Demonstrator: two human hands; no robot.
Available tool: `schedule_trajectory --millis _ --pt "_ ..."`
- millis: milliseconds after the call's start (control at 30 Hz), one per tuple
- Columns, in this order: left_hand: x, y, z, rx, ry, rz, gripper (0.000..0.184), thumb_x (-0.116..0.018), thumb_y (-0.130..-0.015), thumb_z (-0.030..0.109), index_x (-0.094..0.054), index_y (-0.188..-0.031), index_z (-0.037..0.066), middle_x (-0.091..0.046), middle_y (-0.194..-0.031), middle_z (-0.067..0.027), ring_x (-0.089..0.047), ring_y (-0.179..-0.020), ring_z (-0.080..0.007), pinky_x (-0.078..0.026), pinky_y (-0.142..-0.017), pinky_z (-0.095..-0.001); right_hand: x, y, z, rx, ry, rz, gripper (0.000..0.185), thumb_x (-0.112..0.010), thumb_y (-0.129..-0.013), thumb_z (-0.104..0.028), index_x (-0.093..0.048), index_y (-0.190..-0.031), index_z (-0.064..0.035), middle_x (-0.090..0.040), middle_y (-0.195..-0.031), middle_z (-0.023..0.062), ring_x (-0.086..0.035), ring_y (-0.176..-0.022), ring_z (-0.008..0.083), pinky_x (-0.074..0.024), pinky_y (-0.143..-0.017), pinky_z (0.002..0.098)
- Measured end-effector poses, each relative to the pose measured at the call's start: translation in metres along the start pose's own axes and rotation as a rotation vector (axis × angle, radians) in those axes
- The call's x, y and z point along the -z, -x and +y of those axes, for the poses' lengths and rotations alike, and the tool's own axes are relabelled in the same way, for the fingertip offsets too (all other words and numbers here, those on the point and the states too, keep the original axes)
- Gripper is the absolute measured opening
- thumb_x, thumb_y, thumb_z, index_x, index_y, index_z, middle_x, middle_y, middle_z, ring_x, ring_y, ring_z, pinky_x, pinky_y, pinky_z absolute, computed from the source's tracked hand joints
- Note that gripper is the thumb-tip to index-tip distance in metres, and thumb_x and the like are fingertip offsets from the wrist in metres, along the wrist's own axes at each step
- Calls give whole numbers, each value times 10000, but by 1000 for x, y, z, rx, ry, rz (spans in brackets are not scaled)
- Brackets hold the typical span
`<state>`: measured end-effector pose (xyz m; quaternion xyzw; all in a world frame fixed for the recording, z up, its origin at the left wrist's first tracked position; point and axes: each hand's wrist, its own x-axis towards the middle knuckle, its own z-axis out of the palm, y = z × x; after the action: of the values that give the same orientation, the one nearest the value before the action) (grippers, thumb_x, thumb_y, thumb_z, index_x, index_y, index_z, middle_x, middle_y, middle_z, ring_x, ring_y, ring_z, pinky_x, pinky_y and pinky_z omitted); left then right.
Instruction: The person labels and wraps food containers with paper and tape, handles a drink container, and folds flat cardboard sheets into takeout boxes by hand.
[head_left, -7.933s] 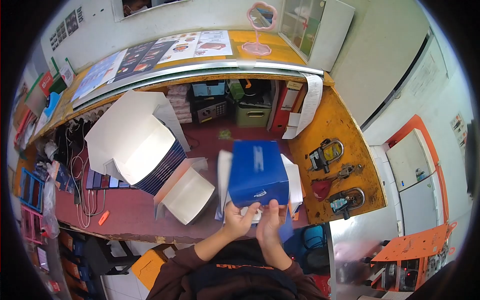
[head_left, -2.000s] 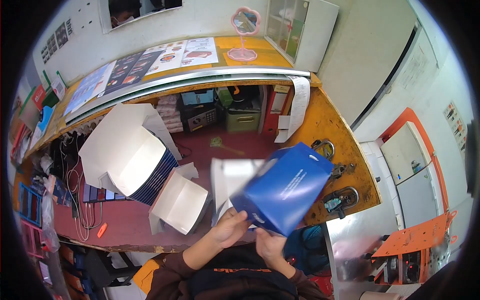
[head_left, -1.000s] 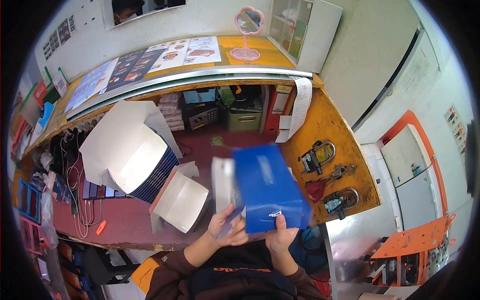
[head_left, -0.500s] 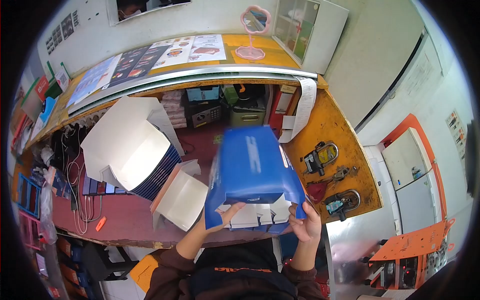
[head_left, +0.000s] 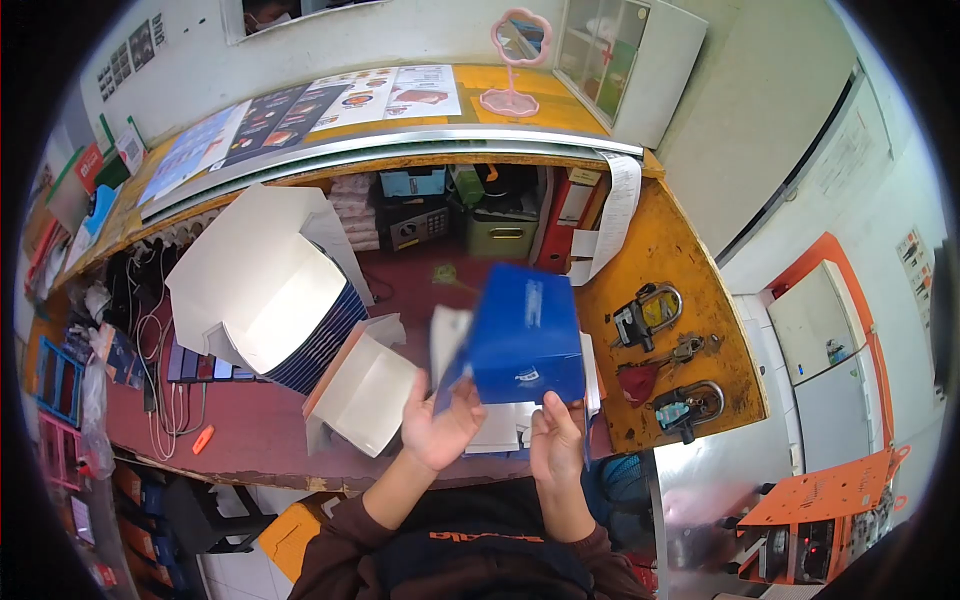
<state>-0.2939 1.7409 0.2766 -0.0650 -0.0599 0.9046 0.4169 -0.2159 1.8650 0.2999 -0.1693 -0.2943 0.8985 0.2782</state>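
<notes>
A blue cardboard box (head_left: 525, 335) is tilted above the desk's front edge, its printed top facing up. My right hand (head_left: 558, 450) has its fingers closed on the box's lower front edge. My left hand (head_left: 442, 422) is palm up with fingers apart at the box's left flap, which is blurred. White folded cartons (head_left: 497, 430) lie beneath the box. To the left stand a small open carton (head_left: 365, 395) with a white inside and a tall stack of nested open boxes (head_left: 285, 300) with blue outer edges.
Padlocks (head_left: 648, 318) and keys lie on the wooden side panel (head_left: 720, 370). Cables (head_left: 150, 370) and an orange object (head_left: 203, 439) are at the desk's left. Behind are a safe (head_left: 420, 228), a green bin (head_left: 500, 238) and a pink mirror (head_left: 520, 38). A person shows at the wall opening.
The blue box has turned and shifted right, its side flaps no longer spread across both hands. My left hand has opened palm up; my right hand has moved left along the box's front edge.
</notes>
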Motion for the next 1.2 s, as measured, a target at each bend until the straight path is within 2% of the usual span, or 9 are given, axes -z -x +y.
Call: schedule_trajectory --millis 67,167,400,567,667,733,967,1133,1200 --pt "-5 2 -4 -8 -103 7 318 -598 -842 153 -538 -1114 1 -605 -1021 -77 -566 -844 -118 -435 -731 -252 0 -2 7 144 127 97 218 -590 -794 -4 -546 -992 -82 -579 -877 -3 -514 -692 66 -426 -613 200" --pt "15 4 -18 -526 -1342 132 165 -683 -778 107 -643 -898 2 -640 -812 -36 -544 -736 -63 -404 -654 -198 7 5 14 307 256 -45 414 -597 -778 38 -469 -1164 -41 -531 -1094 64 -510 -1023 182 -399 -917 322" --pt "19 2 -20 -265 -1288 338 195 -691 -784 191 -657 -700 18 -560 -574 13 -451 -506 -38 -350 -458 -202 5 4 41 72 4 9 370 -548 -797 50 -480 -1147 -47 -568 -1056 61 -550 -967 178 -430 -897 319" --pt "-15 34 -2 -538 -2404 25 256 -726 -690 221 -601 -767 12 -595 -704 -95 -540 -500 -124 -432 -490 -238 29 -8 27 193 648 -79 325 -605 -805 -38 -487 -1107 -11 -557 -1029 74 -533 -952 156 -428 -847 289" --pt "4 21 6 -521 -2351 138 511 -699 -702 385 -557 -1046 36 -612 -860 -153 -618 -748 -235 -482 -649 -302 35 1 37 145 1156 -253 386 -636 -797 -98 -471 -1130 2 -536 -1031 93 -508 -971 184 -419 -816 283" --pt "27 22 18 -284 -2058 171 571 -648 -762 401 -467 -1162 36 -591 -941 -146 -607 -833 -208 -480 -668 -291 17 11 27 641 1451 -653 364 -681 -751 -173 -539 -1046 -15 -584 -919 79 -558 -885 212 -413 -776 338" --pt "81 67 43 2 -773 336 508 -520 -891 311 -336 -1253 6 -505 -1123 -132 -606 -888 -212 -534 -604 -287 -2 23 52 441 2118 -1049 184 -652 -737 -252 -601 -715 -76 -569 -704 46 -576 -713 210 -384 -656 337" --pt "88 131 109 -648 -2503 184 476 -690 -720 243 -543 -1123 37 -610 -1011 -144 -644 -737 -251 -517 -654 -339 -33 30 90 521 1817 -1394 186 -603 -781 -245 -592 -740 -64 -568 -713 55 -576 -692 210 -387 -633 342" --pt "98 152 121 -263 -2567 567 283 -671 -695 211 -639 -935 65 -630 -883 -125 -614 -744 -332 -493 -662 -406 -42 36 113 493 1737 -1490 197 -600 -785 -251 -591 -753 -57 -573 -725 66 -580 -708 224 -397 -644 349"
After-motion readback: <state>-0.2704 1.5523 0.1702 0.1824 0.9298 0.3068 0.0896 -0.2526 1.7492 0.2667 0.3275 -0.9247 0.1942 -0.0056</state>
